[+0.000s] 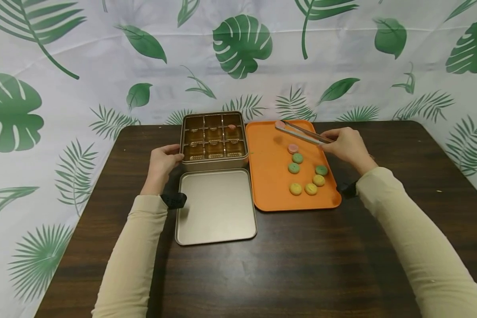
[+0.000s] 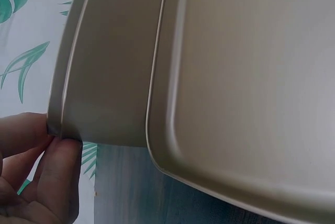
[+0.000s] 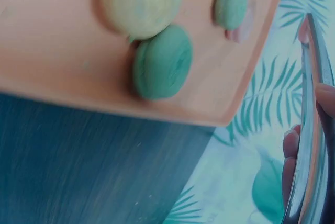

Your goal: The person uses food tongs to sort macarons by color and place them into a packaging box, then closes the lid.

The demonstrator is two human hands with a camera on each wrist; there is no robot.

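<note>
My right hand [image 1: 347, 143] holds metal tongs [image 1: 302, 133] over the back of an orange tray [image 1: 268, 190]. A pink macaron [image 1: 280, 125] is pinched between the tong tips; the right wrist view shows it [image 3: 304, 29] too. My left hand [image 1: 161, 164] grips the left edge of a square gold tin [image 1: 214, 165], thumb and fingers at its rim corner [image 2: 62, 127] in the left wrist view. Inside the tin is a brown divided insert [image 1: 213, 134], with one pink macaron [image 1: 232, 126] toward the back of its right column.
On the tray lie one pink macaron [image 1: 293, 148], three green macarons [image 1: 297, 158] and three yellow macarons [image 1: 296, 189]. The tin's flat lid [image 1: 218, 207] lies in front of it on the dark wooden table [image 1: 286, 265]. A leaf-print cloth [image 1: 163, 79] hangs behind.
</note>
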